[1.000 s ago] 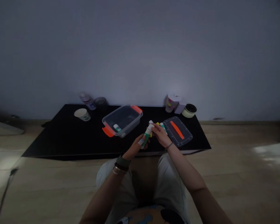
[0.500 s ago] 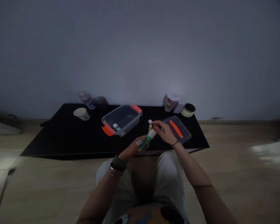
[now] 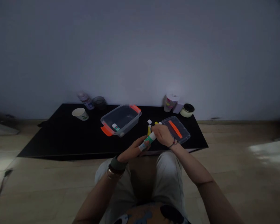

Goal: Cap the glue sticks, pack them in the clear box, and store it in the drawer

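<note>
My left hand (image 3: pixel 137 147) is wrapped around a green and white glue stick (image 3: pixel 150 139), held tilted over the table's front edge. At its upper end, the fingers of my right hand (image 3: pixel 162 134) close around the white cap and partly hide it. Just beyond my hands, a yellow stick (image 3: pixel 149 130) and a small white piece (image 3: pixel 149 122) lie on the black table. Another yellow piece shows only in part behind my right hand. A similar green and white stick (image 3: pixel 116 127) rests inside the clear plastic box (image 3: pixel 130 126) with orange clips, left of my hands.
A clear lid (image 3: pixel 185 135) with an orange handle lies to the right. Along the wall stand a purple-tinted bottle (image 3: pixel 86 100), a dark cup (image 3: pixel 99 102), a lidded clear cup (image 3: pixel 170 102) and a round tub (image 3: pixel 187 110). A paper cup (image 3: pixel 80 114) stands at left.
My right hand has turned and closed more firmly on the white cap end. More of the yellow sticks behind it now shows. The glue stick stays in my left hand.
</note>
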### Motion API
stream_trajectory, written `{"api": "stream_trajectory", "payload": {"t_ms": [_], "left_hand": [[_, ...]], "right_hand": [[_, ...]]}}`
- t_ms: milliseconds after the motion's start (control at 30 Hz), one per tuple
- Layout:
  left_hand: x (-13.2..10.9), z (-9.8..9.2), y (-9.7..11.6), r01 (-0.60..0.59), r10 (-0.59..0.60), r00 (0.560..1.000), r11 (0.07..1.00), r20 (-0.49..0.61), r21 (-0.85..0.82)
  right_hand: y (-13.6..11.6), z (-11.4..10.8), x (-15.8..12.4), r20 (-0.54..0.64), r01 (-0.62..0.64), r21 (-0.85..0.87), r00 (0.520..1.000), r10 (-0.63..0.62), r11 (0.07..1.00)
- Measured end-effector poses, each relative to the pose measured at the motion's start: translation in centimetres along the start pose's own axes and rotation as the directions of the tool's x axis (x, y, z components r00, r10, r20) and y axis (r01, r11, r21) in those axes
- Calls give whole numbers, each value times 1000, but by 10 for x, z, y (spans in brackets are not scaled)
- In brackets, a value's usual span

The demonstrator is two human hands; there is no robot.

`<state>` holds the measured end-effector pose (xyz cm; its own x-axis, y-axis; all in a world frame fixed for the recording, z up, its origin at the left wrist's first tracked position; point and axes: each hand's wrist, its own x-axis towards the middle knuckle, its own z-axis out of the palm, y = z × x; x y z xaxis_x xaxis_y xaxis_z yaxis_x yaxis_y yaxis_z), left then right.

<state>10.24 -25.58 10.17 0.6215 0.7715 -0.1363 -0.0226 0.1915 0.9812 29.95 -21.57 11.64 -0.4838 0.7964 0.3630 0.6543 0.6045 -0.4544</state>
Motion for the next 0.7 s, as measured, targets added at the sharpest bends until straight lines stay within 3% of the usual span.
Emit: {"api": "stream_trajectory", "payload": {"t_ms": [167,333,433,533,600,700], "left_hand": [[2,6,-3,-44,57,993,991,-100,128],[3,7,-1,-55,113,978,949,-173,310],[7,3,1,-12,25,996,988,-84,154],[10,-1,3,85,-72,990,991,121,-105],[11,-2,3,128,-81,972,969,219,-210],[10,1,1,87,-44,980,972,196,-217]], "right_hand": [[2,4,-1,-31,-67,4,997,67,998],[6,8,-5,48,-192,32,981,190,981],[4,6,-8,21,-214,139,977,213,967],[-1,-3,-10,-94,-74,233,991,99,970],[-5,-9,-9,-104,19,252,995,8,968],[-8,-15,-7,-48,29,209,999,-20,977]]}}
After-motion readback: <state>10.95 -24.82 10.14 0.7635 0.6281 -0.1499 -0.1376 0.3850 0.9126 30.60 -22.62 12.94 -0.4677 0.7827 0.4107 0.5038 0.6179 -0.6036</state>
